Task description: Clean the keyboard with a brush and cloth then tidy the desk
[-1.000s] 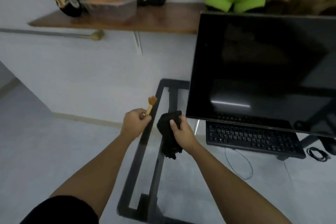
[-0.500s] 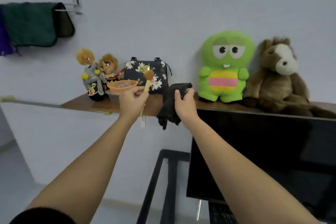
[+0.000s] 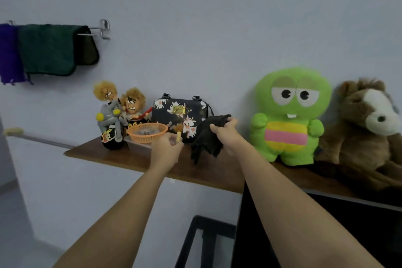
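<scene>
The brush (image 3: pixel 178 135) is in the left hand (image 3: pixel 167 148), whose fingers and thumb are curled around the pale handle, so that only the upper end and the brown bristles show above the hand. The cloth (image 3: pixel 202 143), dark and bunched, is gripped by the right hand (image 3: pixel 226 137); one part sticks out above the fingers and the rest hangs down from the fist. Both hands are raised over a wooden shelf (image 3: pixel 97 154) on the wall. The brush is just beside the rim of an orange basket (image 3: pixel 143 138), which sits on a clear plastic box (image 3: pixel 136 145), and the cloth hangs in front of a flowered bag (image 3: pixel 174 113), between it and a green soft toy (image 3: pixel 287 137). The keyboard is not in view, so I cannot tell if it is clean; only the top of the monitor (image 3: pixel 326 235) shows below the shelf. With both tools carried up to the shelf, the step in hand seems to be the tidying part: to put the brush and the cloth away. The next move probably calls for lowering the brush into the basket or beside it and opening the fingers. Then the cloth goes down on a bare part of the shelf, without pushing the basket or the toys.
</scene>
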